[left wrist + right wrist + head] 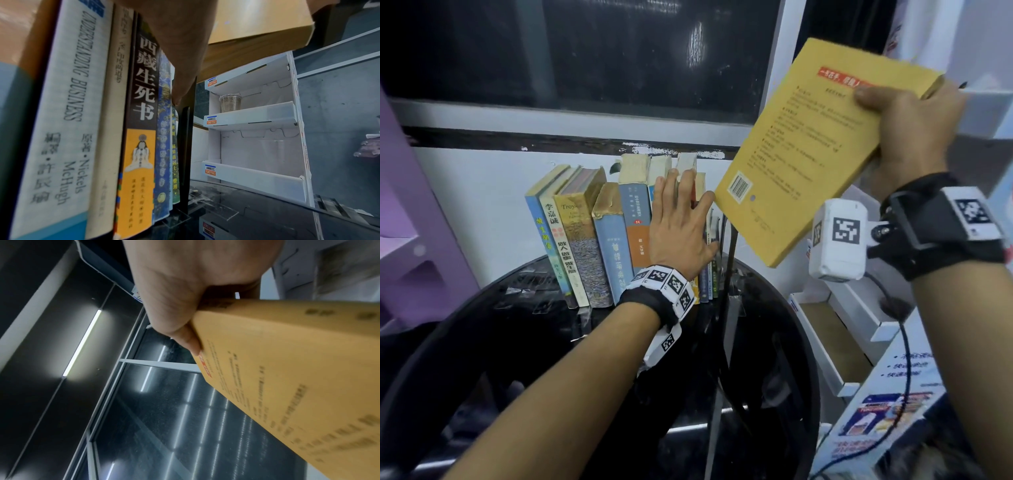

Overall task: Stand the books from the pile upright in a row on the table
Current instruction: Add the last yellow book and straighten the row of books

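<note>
A row of upright books stands on the round black table, spines toward me. My left hand lies flat with straight fingers against the spines at the row's right end, next to a thin black bookend. In the left wrist view these spines fill the left half. My right hand grips the top edge of a yellow book, held tilted in the air to the right of and above the row, barcode side facing me. The right wrist view shows the thumb pressed on that yellow cover.
A white cardboard display shelf with a clear plastic cup stands right of the table. A dark window and white wall rise behind the books. A purple unit stands at the left. A black cable runs across the table.
</note>
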Demonstrator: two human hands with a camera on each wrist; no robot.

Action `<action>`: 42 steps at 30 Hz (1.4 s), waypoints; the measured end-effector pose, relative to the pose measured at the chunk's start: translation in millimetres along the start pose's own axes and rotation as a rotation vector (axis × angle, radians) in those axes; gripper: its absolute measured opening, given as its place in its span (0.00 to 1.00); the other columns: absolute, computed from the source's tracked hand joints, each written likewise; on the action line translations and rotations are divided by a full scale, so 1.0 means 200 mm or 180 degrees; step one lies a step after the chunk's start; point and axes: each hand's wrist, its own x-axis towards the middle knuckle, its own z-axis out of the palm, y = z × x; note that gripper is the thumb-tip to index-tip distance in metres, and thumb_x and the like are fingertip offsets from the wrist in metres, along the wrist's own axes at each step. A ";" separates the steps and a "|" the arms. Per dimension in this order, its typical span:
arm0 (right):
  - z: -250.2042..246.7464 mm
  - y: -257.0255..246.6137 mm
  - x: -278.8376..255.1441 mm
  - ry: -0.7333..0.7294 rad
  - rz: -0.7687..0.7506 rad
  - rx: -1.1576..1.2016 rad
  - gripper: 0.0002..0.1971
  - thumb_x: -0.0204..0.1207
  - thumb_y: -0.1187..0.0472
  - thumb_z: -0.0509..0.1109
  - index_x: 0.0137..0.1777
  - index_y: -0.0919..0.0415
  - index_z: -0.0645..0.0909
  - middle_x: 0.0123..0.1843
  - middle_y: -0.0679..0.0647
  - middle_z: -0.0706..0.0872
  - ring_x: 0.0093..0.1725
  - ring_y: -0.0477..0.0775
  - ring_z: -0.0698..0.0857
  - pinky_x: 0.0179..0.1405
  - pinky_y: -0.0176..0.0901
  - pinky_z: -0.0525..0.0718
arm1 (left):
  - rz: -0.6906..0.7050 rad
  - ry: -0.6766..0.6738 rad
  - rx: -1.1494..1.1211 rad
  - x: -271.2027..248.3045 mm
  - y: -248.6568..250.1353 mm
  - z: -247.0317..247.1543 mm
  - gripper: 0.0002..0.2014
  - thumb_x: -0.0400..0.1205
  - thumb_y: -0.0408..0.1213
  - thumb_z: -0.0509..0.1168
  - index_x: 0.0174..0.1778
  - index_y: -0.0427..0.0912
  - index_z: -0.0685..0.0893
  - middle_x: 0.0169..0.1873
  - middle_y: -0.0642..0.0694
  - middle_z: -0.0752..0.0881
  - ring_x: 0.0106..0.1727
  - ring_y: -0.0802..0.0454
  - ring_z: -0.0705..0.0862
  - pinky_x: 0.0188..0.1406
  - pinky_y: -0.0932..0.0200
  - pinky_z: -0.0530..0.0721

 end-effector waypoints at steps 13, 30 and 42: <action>-0.02 0.21 -0.07 0.0244 -0.0063 -0.0740 0.12 0.64 0.65 0.80 0.46 0.53 0.84 0.46 0.49 0.92 0.44 0.46 0.92 0.48 0.49 0.91 | 0.0018 0.0069 -0.0042 -0.01 0.00 0.02 0.36 0.59 0.57 0.75 0.62 0.48 0.78 0.74 0.41 0.59 0.79 0.34 0.55 0.82 0.43 0.35; 0.19 -0.06 -0.15 0.0159 -0.0795 -0.0587 0.14 0.66 0.61 0.79 0.43 0.46 0.78 0.45 0.46 0.91 0.47 0.43 0.91 0.48 0.46 0.90 | -0.0025 0.0000 -0.0047 0.00 0.01 0.00 0.39 0.57 0.56 0.79 0.63 0.46 0.78 0.73 0.40 0.59 0.79 0.35 0.55 0.82 0.42 0.37; 0.12 0.05 -0.09 0.0697 0.0003 0.0301 0.11 0.68 0.72 0.77 0.44 0.58 0.81 0.45 0.55 0.92 0.41 0.51 0.93 0.42 0.52 0.92 | -0.0051 -0.0073 -0.0123 0.00 0.01 -0.01 0.47 0.59 0.57 0.77 0.73 0.46 0.67 0.73 0.39 0.61 0.79 0.33 0.57 0.83 0.42 0.40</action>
